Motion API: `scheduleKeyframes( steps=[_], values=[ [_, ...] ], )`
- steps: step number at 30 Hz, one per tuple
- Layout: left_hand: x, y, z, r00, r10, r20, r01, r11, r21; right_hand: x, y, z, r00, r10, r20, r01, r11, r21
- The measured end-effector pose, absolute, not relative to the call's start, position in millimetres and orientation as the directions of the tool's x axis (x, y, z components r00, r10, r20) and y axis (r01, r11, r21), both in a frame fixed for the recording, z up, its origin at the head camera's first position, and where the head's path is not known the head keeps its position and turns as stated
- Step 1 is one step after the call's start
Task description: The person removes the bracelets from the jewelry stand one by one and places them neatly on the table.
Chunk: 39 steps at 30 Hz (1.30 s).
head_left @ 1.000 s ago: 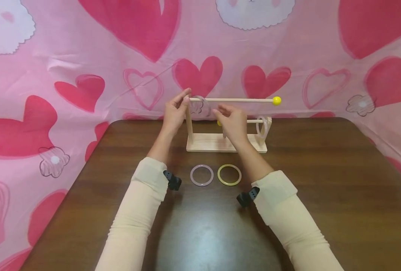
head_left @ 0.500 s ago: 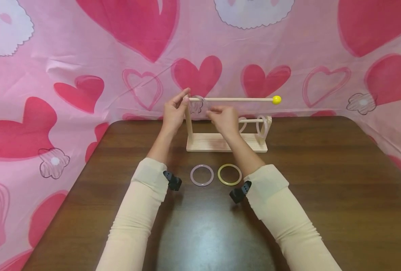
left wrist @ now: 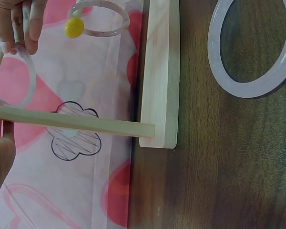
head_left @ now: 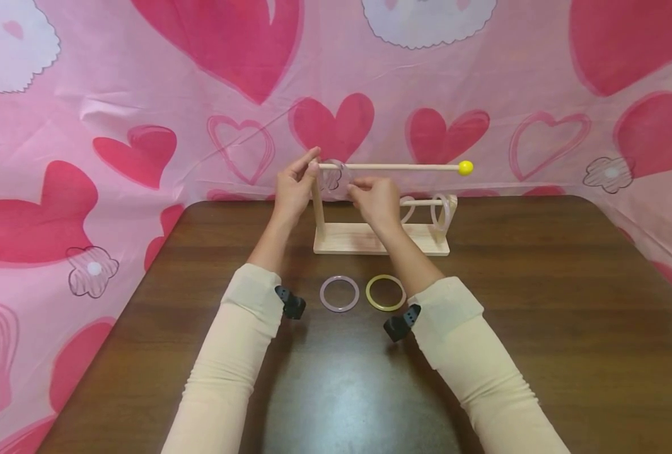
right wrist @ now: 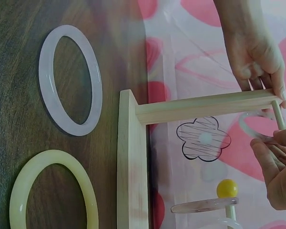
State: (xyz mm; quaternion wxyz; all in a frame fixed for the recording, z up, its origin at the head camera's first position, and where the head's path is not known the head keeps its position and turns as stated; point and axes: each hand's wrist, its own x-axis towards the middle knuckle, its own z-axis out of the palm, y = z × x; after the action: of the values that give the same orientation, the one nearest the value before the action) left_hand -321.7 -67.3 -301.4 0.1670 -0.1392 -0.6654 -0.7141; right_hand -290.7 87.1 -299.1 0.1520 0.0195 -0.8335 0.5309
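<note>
My left hand (head_left: pixel 293 192) grips the top of the left post (head_left: pixel 318 211) of a wooden two-rod stand. On the stand's upper rod (head_left: pixel 404 167), close to that post, hangs a translucent bangle (right wrist: pixel 243 125). The fingertips of my right hand (head_left: pixel 378 200) pinch this bangle by its edge. A yellow ball (head_left: pixel 465 168) caps the rod's right end. Behind my right hand, two more bangles hang on the lower rod (head_left: pixel 421 202): one bangle (head_left: pixel 413 209) partly hidden by the hand, another bangle (head_left: pixel 434 217) near the right post.
A lavender bangle (head_left: pixel 322 294) and a yellow bangle (head_left: pixel 386 309) lie flat on the brown table (head_left: pixel 336 378), in front of the stand's base (head_left: pixel 347 243). A pink heart-patterned cloth (head_left: pixel 228 75) hangs behind the table.
My right hand has shifted left toward the left post, to the bangle there, then stays still. More of the lower rod's left bangle shows. My left hand has kept its place.
</note>
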Motion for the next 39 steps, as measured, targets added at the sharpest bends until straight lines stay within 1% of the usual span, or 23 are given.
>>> scheduleKeyframes(
  steps=[6, 17, 24, 31, 36, 39],
  values=[
    [-321.9, -67.6, -302.2, -0.893, -0.046, 0.448, 0.450, -0.041, 0.892, -289.0, 87.5, -301.0, -0.948, 0.141, 0.286, -0.210, 0.400, -0.892],
    [-322.4, -67.7, -302.0, -0.900, -0.053, 0.432, 0.433, -0.028, 0.901, -286.4, 89.3, -304.6, -0.923, 0.143, 0.356, -0.276, 0.396, -0.876],
    [-322.7, -68.6, -302.2, -0.904, -0.043, 0.424, 0.426, -0.031, 0.904, -284.1, 90.6, -305.2, -0.897, 0.162, 0.411, -0.305, 0.445, -0.842],
    [-320.7, -68.4, -302.1, -0.882, -0.033, 0.469, 0.470, -0.043, 0.881, -282.2, 94.7, -304.5, -0.882, 0.200, 0.427, -0.318, 0.416, -0.852],
    [-320.5, -68.5, -301.2, -0.895, -0.042, 0.443, 0.445, -0.031, 0.895, -278.9, 97.4, -303.8, -0.862, 0.228, 0.452, -0.323, 0.441, -0.837],
    [-321.1, -68.6, -301.5, -0.901, -0.041, 0.432, 0.433, -0.024, 0.901, -277.1, 99.2, -303.8, -0.845, 0.232, 0.481, -0.351, 0.437, -0.828]
  ],
)
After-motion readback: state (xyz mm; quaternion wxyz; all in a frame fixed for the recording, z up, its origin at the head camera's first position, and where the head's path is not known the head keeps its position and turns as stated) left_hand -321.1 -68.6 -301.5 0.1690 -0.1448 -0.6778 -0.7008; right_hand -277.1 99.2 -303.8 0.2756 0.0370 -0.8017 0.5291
